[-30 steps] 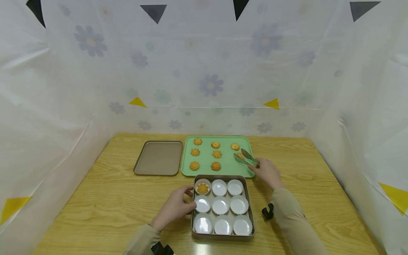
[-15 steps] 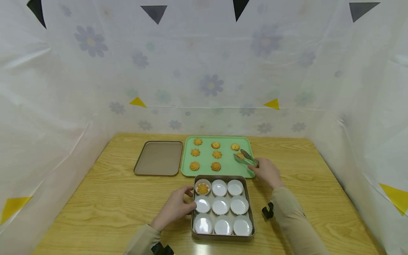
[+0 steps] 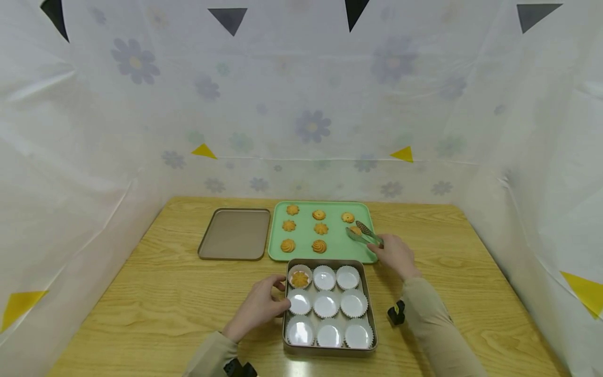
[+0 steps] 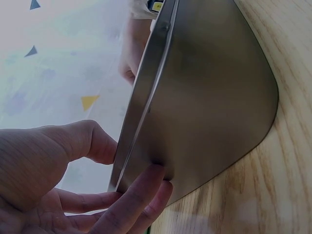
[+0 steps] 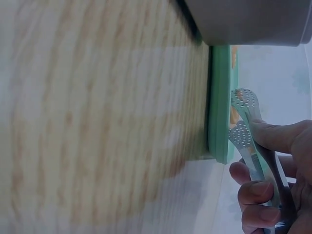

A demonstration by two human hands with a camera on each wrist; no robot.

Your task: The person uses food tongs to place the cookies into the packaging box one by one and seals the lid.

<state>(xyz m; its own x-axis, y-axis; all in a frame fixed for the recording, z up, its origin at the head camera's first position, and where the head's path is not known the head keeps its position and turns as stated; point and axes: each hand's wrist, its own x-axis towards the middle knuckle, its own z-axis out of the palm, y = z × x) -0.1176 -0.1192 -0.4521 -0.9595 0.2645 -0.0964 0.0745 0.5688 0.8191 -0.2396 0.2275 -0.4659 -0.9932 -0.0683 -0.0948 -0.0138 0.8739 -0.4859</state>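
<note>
From the head view, the right hand grips a pair of metal tongs over the right side of the green tray. The tong tips sit on both sides of a cookie on that tray. The left hand holds the left edge of the metal tin, fingers curled on its rim. The tin has white paper cups, and one cookie in a cup sits in the far left corner. A brown lid lies left of the green tray. From the left wrist view, the thumb and fingers pinch the tin's wall. From the right wrist view, the curled fingers squeeze the tongs just beside the green tray's edge.
</note>
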